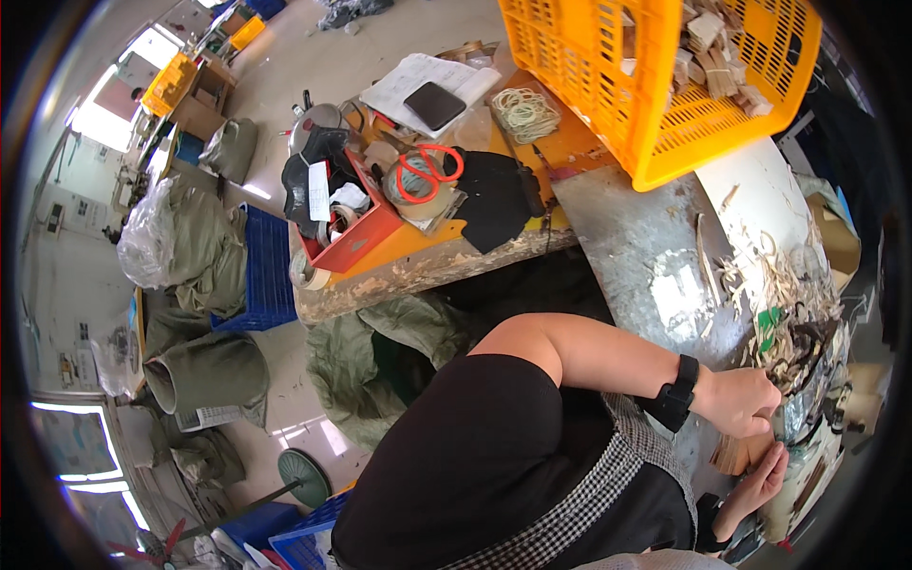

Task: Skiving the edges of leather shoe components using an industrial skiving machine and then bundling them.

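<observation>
The small wooden stack (pixel 733 454) lay between your two hands, at the right of the view over the metal tabletop (pixel 622 223). Your right hand (pixel 757 486) came from below — its fingers bent up against the stack's lower right edge, seeming to have hold of it. Your left hand (pixel 739 403) sat just above, folded nearly closed; what its fingertips pinched, if anything, you could not tell. So the stack lay below your left fingers and up and left of your right palm. Its long axis seemed to run roughly across the view, though your fingers covered part of it.

Farther up, thin wood strips (pixel 760 271) littered the work surface. Beyond stood a yellow crate (pixel 655 142) with wood pieces (pixel 717 71) inside, and to its left lay pale rubber bands (pixel 525 116) and red-handled scissors (pixel 404 185).
</observation>
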Demonstrator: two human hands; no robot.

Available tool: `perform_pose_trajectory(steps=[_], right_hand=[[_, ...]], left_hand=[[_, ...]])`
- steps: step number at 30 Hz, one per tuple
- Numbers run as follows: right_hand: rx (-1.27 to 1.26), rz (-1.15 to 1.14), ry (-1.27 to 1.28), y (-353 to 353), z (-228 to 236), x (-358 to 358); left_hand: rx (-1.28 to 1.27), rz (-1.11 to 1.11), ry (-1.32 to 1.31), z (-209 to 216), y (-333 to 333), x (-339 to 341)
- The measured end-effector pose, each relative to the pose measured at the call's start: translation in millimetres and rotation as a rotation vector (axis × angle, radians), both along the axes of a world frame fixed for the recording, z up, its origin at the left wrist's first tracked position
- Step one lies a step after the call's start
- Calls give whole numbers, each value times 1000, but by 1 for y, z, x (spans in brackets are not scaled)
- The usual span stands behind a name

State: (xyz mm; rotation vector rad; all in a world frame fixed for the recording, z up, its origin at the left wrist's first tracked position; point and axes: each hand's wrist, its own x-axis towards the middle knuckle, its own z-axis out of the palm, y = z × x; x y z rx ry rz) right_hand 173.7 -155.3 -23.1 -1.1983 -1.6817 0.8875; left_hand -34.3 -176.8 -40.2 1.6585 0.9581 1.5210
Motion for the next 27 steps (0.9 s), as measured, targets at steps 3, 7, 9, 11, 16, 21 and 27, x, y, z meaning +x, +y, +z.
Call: perform_pose_trajectory(steps=[3,7,9,11,16,21,27], right_hand=[[55,21,-36,3,-5,-15],[-130,183,-161,17,3,-10],[-77,118,-157,11,0,-36],[-28,62,-156,0,6,-66],[-409,199,-272,-9,14,-98],[-757,469,-162,17,11,-92],[-709,412,-230,1,13,-125]], left_hand=[[-21,31,-19,2,-12,-20],[-16,58,-101,-6,-23,-47],[-26,56,-114,-8,-29,-64],[-46,56,-144,-14,-34,-77],[47,75,-136,-22,-44,-102],[29,-10,-235,-22,-63,-132],[-28,43,-245,-36,-60,-137]])
